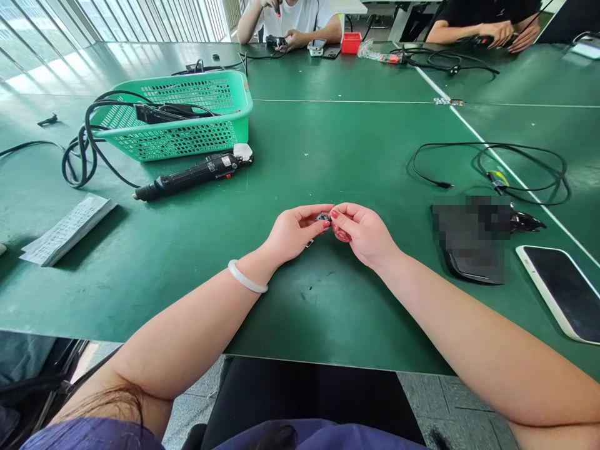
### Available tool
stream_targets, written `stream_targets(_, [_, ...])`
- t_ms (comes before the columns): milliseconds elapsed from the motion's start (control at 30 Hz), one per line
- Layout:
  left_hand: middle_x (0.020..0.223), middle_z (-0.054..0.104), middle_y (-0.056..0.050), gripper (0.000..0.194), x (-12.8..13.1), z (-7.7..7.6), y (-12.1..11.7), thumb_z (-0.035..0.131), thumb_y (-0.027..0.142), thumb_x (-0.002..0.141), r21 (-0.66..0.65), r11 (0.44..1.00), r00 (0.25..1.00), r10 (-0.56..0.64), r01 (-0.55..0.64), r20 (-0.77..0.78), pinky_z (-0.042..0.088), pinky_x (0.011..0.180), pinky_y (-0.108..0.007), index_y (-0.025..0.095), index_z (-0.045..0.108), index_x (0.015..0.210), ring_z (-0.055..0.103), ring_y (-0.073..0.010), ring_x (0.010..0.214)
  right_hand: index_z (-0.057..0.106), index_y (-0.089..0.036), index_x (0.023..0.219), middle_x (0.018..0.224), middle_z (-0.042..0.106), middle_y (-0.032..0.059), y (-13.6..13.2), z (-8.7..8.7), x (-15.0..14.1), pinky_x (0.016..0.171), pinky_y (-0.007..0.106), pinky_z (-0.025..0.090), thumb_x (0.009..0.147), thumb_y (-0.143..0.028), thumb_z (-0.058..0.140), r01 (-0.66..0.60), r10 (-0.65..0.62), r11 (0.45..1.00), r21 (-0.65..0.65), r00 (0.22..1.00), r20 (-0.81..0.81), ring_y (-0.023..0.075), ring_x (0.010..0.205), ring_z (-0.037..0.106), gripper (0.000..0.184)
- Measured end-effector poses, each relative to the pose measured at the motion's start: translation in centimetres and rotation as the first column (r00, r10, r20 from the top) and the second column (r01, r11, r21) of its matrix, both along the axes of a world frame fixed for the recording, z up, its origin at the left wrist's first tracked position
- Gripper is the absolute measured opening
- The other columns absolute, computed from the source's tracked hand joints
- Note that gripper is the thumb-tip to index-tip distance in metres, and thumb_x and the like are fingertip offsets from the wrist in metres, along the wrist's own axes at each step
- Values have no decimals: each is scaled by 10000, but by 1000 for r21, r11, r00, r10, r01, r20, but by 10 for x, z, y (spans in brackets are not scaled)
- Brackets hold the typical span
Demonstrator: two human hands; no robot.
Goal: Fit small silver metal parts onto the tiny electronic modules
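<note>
Both hands meet over the middle of the green table. Fingers and thumb of my left hand are closed on a small dark part with shiny bits, too small to name. A little metal piece shows below the left palm; whether it is joined to that part I cannot tell. Against the same part, the thumb and forefinger of my right hand are pinched together. What lies between those right fingertips is hidden.
Left of my hands lie a black electric screwdriver, a green basket with cables and a folded paper stack. To the right are a coiled cable, a blurred black item and a phone. Two people sit opposite.
</note>
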State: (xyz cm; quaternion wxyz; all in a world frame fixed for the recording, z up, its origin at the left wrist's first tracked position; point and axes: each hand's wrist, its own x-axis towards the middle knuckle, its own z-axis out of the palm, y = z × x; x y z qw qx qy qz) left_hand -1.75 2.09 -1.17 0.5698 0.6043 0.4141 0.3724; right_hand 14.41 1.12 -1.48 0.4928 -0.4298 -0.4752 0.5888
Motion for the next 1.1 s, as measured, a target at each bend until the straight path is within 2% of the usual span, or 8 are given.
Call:
stream_targets(67, [903,718,-58,422,0,0,0,662,237,776,-1,1000,1000,5,-5,-1,474,578,-224,171,649,1192,637,-124,719,610,-179,706,544,475,-48,0,-1,0,453,233,258,646,-527,786,12,-12,1000,14,1000,24,57,482,352,393])
stream_targets(133, [904,715,-58,425,1,0,0,661,191,763,-9,1000,999,21,-20,29,493,617,-228,163,637,1187,639,-113,718,610,-181,714,556,490,-47,0,-2,-1,461,236,275,665,-540,764,19,-23,998,52,997,80,61,488,363,393])
stream_targets(233, [878,715,-53,414,2,-1,1,653,141,752,-31,998,997,48,-47,53,516,684,-241,160,618,1164,653,-109,733,626,-191,744,626,577,-22,-1,-3,-1,522,255,371,730,-520,715,32,-70,986,166,971,228,85,538,452,341])
stream_targets(367, [890,717,-51,401,2,1,0,650,131,757,-51,996,995,80,-77,56,523,714,-246,167,589,1152,664,-111,758,696,-222,852,833,692,17,-4,-3,1,641,296,459,824,-378,647,20,-191,929,370,882,432,129,679,572,166])
stream_targets(500, [884,707,-42,360,2,2,-1,642,123,773,-60,996,993,70,-64,91,530,751,-267,163,587,1126,655,-102,745,721,-234,800,801,690,11,-4,-3,4,617,291,446,816,-251,648,2,-295,868,497,806,513,133,679,566,77])
stream_targets(633, [869,704,-38,321,3,-1,2,665,120,770,-97,995,983,53,-36,177,528,786,-288,154,595,1082,652,-101,751,732,-235,770,777,691,7,-1,-5,5,602,288,436,799,-244,666,59,-329,869,491,811,484,130,663,562,73])
stream_targets(867, [809,709,-39,217,2,-3,4,742,217,739,-182,982,955,103,-53,278,538,743,-288,127,645,911,650,-101,706,727,-235,728,768,696,10,-1,-5,5,650,311,456,782,-270,694,117,-354,876,469,816,457,155,716,596,72])
stream_targets(1100, [863,735,-36,230,2,-3,4,704,226,764,-205,976,957,125,-71,263,541,802,-312,157,729,981,651,-93,720,723,-232,704,732,687,10,-4,-3,4,603,302,441,801,-214,649,74,-413,827,558,752,513,151,679,583,123])
